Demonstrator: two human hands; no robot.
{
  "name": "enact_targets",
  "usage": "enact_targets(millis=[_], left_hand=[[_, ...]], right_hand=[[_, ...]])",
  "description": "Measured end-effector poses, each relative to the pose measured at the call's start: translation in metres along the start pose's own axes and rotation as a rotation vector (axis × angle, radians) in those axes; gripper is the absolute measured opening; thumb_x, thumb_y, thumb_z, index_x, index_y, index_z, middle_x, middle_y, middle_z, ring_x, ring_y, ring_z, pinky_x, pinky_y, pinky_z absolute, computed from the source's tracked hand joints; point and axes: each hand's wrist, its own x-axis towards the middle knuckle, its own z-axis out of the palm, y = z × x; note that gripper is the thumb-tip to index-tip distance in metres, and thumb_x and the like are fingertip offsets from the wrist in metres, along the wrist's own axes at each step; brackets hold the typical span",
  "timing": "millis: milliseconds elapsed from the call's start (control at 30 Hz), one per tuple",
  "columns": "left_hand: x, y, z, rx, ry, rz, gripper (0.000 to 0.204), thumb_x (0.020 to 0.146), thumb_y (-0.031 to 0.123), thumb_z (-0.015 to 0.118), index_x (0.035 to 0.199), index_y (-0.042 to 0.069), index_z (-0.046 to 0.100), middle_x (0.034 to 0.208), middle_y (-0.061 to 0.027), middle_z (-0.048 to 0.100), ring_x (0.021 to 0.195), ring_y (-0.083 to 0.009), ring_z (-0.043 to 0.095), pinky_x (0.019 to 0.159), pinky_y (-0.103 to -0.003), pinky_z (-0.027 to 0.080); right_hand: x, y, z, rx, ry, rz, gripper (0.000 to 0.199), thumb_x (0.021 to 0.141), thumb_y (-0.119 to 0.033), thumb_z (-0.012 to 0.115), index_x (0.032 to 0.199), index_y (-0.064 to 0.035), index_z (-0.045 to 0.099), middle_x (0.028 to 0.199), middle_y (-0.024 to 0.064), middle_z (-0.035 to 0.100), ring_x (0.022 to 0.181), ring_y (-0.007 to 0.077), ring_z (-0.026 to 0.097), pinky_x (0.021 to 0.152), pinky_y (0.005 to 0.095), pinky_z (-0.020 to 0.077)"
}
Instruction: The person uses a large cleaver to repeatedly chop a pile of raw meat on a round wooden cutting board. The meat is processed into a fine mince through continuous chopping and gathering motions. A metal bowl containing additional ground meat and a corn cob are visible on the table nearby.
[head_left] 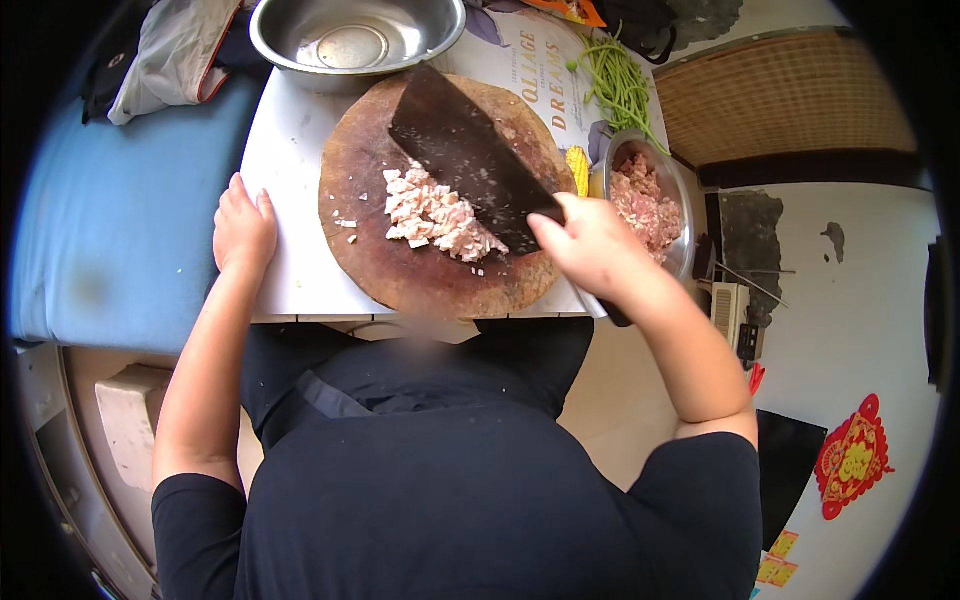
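My right hand (592, 245) grips a broad dark cleaver (462, 150) at its handle end. The blade lies slanted over a round wooden chopping board (400, 280), its tip toward the far side. Beside the blade sits a heap of chopped pale pink meat (430, 212), with small bits scattered to its left. Where the cutting edge meets the board is partly hidden by the meat. My left hand (244, 225) rests on the table's left edge, fingers stretched out and thumb apart, holding nothing.
At the far left of the white table (285, 190) stands a large steel bowl (350, 45). A smaller metal bowl of minced meat (645, 205) is right of the board, close to my right forearm. Green beans (617, 82) and yellow corn (577, 170) lie behind it. A blue-covered surface (120, 220) adjoins the left side.
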Motion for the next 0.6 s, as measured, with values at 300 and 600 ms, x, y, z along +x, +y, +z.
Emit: enact_targets(millis=[300,600], left_hand=[[-0.002,0.002,-0.001,0.01,0.009,0.022,0.053,0.091,0.033,0.042,0.132,0.001,0.034,0.125,-0.0193,0.047,0.112,-0.0331,0.048,0.094,-0.041,0.041],[-0.001,-0.003,0.0,0.049,0.042,0.017,0.052,0.091,0.033,0.041,0.132,0.0,0.034,0.124,-0.0189,0.047,0.111,-0.0328,0.049,0.093,-0.041,0.042]], right_hand=[[-0.006,-0.002,0.017,0.044,0.047,-0.005,0.032,0.085,-0.028,0.053,0.094,0.0028,0.058,0.079,0.0242,0.061,0.077,0.0401,0.059,0.07,0.0425,0.0474],[-0.026,-0.022,0.003,0.079,0.207,-0.134,0.023,0.084,-0.021,0.056,0.088,0.0017,0.059,0.073,0.0247,0.059,0.07,0.0412,0.058,0.063,0.0422,0.0474]])
